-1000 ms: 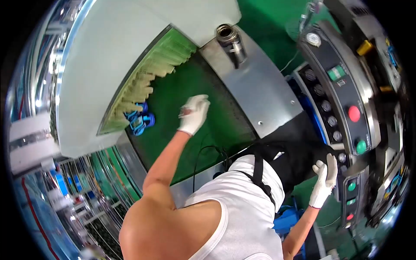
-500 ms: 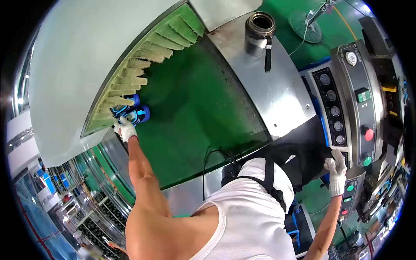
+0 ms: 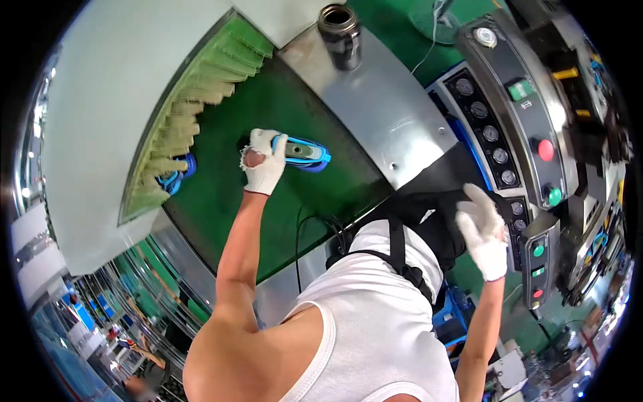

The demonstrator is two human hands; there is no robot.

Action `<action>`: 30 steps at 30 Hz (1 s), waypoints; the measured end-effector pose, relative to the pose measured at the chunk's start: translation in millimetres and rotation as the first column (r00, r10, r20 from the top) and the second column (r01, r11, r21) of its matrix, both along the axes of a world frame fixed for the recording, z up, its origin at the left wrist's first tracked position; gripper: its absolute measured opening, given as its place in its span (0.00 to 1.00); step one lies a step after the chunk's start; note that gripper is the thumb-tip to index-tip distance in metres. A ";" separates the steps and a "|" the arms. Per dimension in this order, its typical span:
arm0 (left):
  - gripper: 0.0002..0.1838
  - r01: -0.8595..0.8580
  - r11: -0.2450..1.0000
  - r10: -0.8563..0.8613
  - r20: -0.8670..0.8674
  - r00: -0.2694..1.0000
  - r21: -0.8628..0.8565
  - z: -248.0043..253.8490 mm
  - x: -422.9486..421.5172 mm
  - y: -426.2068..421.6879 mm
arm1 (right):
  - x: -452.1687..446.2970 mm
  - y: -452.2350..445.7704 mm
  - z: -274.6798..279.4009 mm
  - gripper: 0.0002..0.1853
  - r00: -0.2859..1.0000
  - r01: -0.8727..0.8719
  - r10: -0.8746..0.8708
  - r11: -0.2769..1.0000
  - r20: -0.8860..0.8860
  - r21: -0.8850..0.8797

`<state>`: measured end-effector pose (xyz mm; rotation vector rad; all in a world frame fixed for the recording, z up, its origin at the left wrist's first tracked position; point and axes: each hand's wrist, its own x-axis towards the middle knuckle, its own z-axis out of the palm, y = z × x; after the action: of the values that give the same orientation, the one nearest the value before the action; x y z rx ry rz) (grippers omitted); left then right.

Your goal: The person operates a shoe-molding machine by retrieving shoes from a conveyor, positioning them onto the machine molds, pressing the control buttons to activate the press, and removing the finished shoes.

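Note:
My left hand [image 3: 264, 161], in a white glove with a torn patch, is closed around one end of a blue shoe [image 3: 309, 155] above the green belt [image 3: 268, 228]. A greyish-green insert with a hole shows in the shoe's top opening. A second blue shoe [image 3: 175, 175] lies at the fringed strip curtain [image 3: 175, 130], partly covered by its strips. My right hand [image 3: 483, 231], also gloved in white, is raised beside the machine's control panel with fingers apart and nothing in it.
A dark metal flask [image 3: 339, 40] stands open on the steel ledge [image 3: 375, 100]. To the right are a row of gauges [image 3: 491, 134], a red button [image 3: 544, 149] and a green button [image 3: 554, 195]. Black cables [image 3: 315, 221] hang over the belt's near edge.
My left hand has moved right from the curtain, bringing one blue shoe with it; the other stays at the curtain. My right hand has moved left and up, away from the panel. The view has shifted.

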<state>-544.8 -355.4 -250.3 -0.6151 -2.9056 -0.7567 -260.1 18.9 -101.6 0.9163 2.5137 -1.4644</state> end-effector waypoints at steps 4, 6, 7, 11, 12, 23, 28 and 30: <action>0.09 0.259 0.952 -0.248 -0.088 0.965 0.165 59.2 16.0 66.9 | -30.8 -32.1 -4.6 0.36 0.965 -0.150 0.165 0.985 -0.203 0.086; 0.08 0.441 0.872 -0.422 -0.132 0.897 0.210 101.7 49.8 121.8 | -43.4 -46.9 -8.7 0.42 0.928 -0.206 0.270 0.946 -0.256 0.249; 0.08 0.516 0.831 -0.495 -0.146 0.857 0.208 111.6 66.1 147.9 | -48.7 -52.6 -7.3 0.46 0.928 -0.228 0.313 0.906 -0.202 0.357; 0.08 0.737 0.545 -0.793 -0.040 0.608 0.399 156.7 132.5 256.5 | -9.1 -29.4 -20.5 0.18 0.948 0.140 0.026 0.861 -0.318 0.489; 0.09 0.788 0.467 -0.855 -0.021 0.518 0.402 170.7 150.6 280.6 | 16.2 -11.6 -7.8 0.18 0.927 0.221 -0.067 0.893 -0.368 0.392; 0.38 0.932 -0.292 -0.902 -0.386 -0.194 0.215 260.2 339.0 558.0 | 278.4 -59.8 -29.6 0.34 -0.018 0.870 -0.980 0.082 -0.199 -0.486; 0.39 0.952 0.035 -0.992 -0.108 0.071 0.303 212.6 414.6 754.3 | 329.0 -97.1 -112.3 0.31 -0.278 0.761 -0.960 -0.212 -0.013 -0.614; 0.43 0.966 0.142 -0.985 -0.069 0.161 0.216 203.9 440.1 811.5 | 336.6 -94.7 -118.6 0.22 -0.337 0.696 -0.940 -0.281 0.044 -0.661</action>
<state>-104.8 456.1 -46.4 -2.6098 -1.9554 -1.1132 76.5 -75.7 -220.2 3.1693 0.5557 -2.7071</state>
